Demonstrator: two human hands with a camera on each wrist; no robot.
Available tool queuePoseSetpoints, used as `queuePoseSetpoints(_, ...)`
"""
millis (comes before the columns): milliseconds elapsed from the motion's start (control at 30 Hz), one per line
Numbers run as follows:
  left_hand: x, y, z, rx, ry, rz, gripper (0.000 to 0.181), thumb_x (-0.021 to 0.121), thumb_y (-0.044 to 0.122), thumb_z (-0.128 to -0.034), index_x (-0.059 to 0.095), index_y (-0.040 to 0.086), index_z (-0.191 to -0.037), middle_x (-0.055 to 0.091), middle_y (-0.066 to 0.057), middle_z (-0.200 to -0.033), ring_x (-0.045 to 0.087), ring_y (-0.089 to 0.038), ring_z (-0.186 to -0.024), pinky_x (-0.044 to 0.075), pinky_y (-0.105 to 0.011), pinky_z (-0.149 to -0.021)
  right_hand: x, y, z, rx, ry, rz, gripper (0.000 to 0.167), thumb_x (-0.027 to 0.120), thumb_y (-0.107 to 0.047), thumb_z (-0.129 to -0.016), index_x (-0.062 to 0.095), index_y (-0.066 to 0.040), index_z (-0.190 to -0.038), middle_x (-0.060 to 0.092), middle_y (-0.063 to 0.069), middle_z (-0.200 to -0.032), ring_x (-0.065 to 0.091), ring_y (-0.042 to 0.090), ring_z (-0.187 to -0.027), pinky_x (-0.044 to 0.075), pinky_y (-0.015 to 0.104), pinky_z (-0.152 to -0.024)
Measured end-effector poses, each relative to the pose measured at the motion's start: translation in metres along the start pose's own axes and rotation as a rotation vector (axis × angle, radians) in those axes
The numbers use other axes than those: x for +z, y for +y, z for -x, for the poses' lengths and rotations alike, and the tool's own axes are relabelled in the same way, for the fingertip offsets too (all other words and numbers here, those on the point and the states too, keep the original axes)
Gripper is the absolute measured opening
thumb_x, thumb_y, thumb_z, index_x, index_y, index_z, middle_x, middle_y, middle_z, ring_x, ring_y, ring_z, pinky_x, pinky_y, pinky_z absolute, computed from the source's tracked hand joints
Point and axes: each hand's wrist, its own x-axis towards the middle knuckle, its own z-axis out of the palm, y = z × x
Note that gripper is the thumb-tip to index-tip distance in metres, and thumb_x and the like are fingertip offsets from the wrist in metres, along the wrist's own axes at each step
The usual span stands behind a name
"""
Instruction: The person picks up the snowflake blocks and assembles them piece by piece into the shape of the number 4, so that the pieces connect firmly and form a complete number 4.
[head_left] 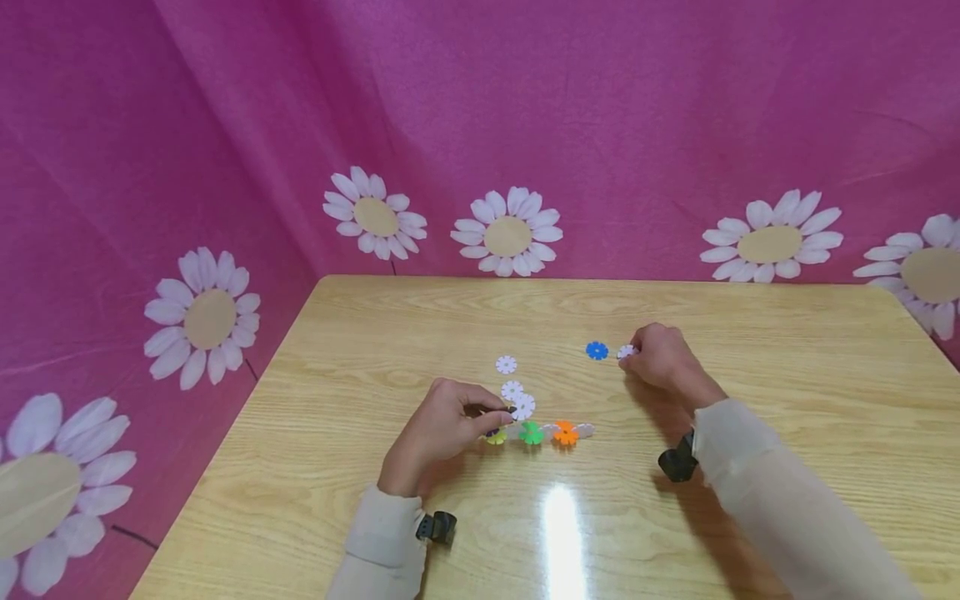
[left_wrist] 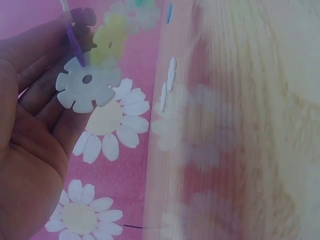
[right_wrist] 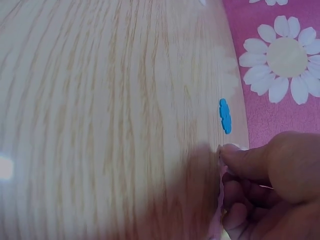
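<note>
My left hand (head_left: 442, 421) holds one end of a chain of interlocked flower-shaped discs. In the left wrist view a purple disc (left_wrist: 75, 45), a white disc (left_wrist: 87, 82) and a yellow disc (left_wrist: 110, 42) lie by the fingers of the left hand (left_wrist: 35, 115). From there the chain runs rightward in the head view, through a green disc (head_left: 532, 432) and an orange disc (head_left: 566, 433), with pale discs between. At the right, my right hand (head_left: 666, 360) pinches a pale disc (head_left: 626, 352) close to the table; in the right wrist view the curled fingers of this hand (right_wrist: 275, 185) partly cover it.
A blue disc (head_left: 597, 350) lies just left of my right hand. White discs (head_left: 506, 364) (head_left: 512, 390) lie beyond the chain on the wooden table (head_left: 300, 467). Pink cloth (head_left: 615, 125) with printed daisies hangs behind the table and at its left.
</note>
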Motion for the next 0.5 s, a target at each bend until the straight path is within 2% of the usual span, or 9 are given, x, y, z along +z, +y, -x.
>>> queuePoseSetpoints(200,0.001,-0.001,0.001,-0.007,0.000,0.004,0.005,0.077,0.011,-0.0894,0.080,0.011,-0.093,0.074,0.006,-0.087,0.066,-0.011,-0.071,0.056,-0.030,-0.064,-0.002,0.003,0.006,-0.071,0.026,0.009,0.019,0.069,-0.013,-0.093,0.064,0.000,-0.081,0.055,0.008,-0.072,0.050,0.026,-0.072,0.041,0.035,-0.063)
queuePoseSetpoints(400,0.001,0.000,0.002,-0.014,0.005,-0.005,0.005,0.077,0.011,-0.0895,0.080,0.010,-0.093,0.074,0.006,-0.088,0.065,-0.010,-0.071,0.056,-0.029,-0.064,-0.004,-0.006,0.015,-0.145,0.031,-0.018,0.015,0.066,-0.010,-0.096,0.069,0.005,-0.093,0.057,0.007,-0.075,0.051,0.024,-0.071,0.041,0.034,-0.061)
queuePoseSetpoints(500,0.001,0.000,0.001,-0.014,0.008,-0.007,0.005,0.077,0.011,-0.0895,0.080,0.011,-0.093,0.073,0.007,-0.088,0.065,-0.010,-0.070,0.055,-0.029,-0.064,-0.005,-0.014,0.022,-0.194,0.030,-0.052,0.013,0.066,-0.007,-0.096,0.070,0.004,-0.094,0.057,0.006,-0.074,0.050,0.022,-0.069,0.041,0.034,-0.060)
